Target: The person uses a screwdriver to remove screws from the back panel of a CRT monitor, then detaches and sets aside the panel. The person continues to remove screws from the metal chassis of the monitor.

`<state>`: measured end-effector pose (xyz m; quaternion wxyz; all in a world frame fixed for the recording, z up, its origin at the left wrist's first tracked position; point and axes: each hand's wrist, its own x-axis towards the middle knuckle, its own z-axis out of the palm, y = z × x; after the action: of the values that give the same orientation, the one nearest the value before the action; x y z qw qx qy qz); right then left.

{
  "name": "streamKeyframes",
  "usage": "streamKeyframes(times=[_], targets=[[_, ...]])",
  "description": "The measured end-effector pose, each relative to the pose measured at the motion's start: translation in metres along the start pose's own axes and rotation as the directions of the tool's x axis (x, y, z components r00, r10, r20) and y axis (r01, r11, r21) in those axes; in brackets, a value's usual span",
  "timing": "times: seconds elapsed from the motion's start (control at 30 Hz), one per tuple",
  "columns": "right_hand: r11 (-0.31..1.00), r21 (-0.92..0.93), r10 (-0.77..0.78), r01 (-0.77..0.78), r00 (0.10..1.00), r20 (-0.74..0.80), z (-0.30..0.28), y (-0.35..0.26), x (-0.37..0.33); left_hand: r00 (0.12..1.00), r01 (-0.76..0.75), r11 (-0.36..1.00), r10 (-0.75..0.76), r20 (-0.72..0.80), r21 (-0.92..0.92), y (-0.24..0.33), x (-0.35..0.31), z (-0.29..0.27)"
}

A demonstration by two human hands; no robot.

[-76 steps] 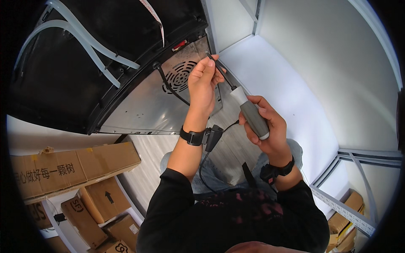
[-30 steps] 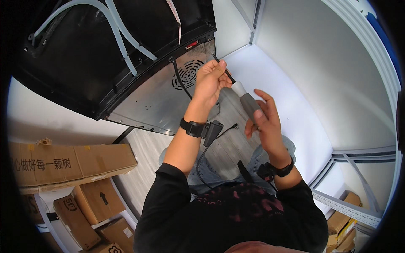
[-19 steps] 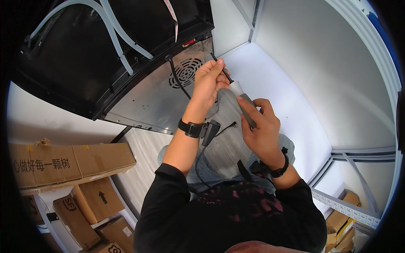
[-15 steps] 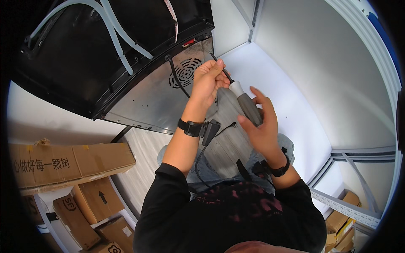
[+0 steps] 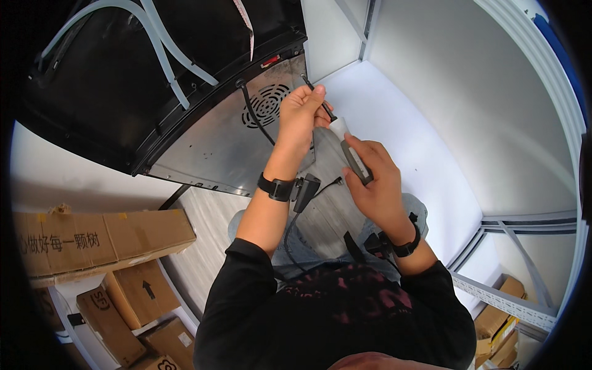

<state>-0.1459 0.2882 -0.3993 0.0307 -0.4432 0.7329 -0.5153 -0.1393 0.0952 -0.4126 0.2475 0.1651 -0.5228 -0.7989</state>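
Observation:
A screwdriver (image 5: pixel 356 163) with a thick grey handle, a white collar and a long dark shaft slants between my hands. My left hand (image 5: pixel 298 120) pinches its shaft between thumb and fingers. Around the handle, the fingers and thumb of my right hand (image 5: pixel 381 185) are closed. The shaft's tip points up-left, at the right end of a metal panel (image 5: pixel 203 151) on a black appliance (image 5: pixel 92 92); whether it touches a screw there is too small to tell. A round slotted vent (image 5: pixel 266 106) lies just left of my left hand.
A black power cord (image 5: pixel 256 120) hangs from the appliance, beside pale grey hoses (image 5: pixel 157 43). Cardboard boxes (image 5: pixel 145 237) stand at lower left, more boxes (image 5: pixel 496 327) at lower right. White wall panels (image 5: pixel 481 111) close in the right side. Below my hands is a wood-look floor (image 5: pixel 333 209).
My right hand's fingers, looser and more spread before, have closed round the screwdriver's handle. My left hand still pinches the shaft. The whole view has shifted slightly.

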Motion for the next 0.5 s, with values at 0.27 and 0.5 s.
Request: streamKeyframes(times=[0.27, 0.5], targets=[[0.198, 0.863, 0.169, -0.465, 0.883, 0.437, -0.013, 0.018, 0.003, 0.998, 0.063, 0.991, -0.06, 0.032, -0.116, 0.006, 0.0, 0.003], [0.993, 0.087, 0.072, -0.076, 0.996, 0.045, 0.0, 0.006, -0.002, 0.999, 0.039, 0.999, -0.038, 0.03, -0.031, 0.005, 0.002, -0.006]])
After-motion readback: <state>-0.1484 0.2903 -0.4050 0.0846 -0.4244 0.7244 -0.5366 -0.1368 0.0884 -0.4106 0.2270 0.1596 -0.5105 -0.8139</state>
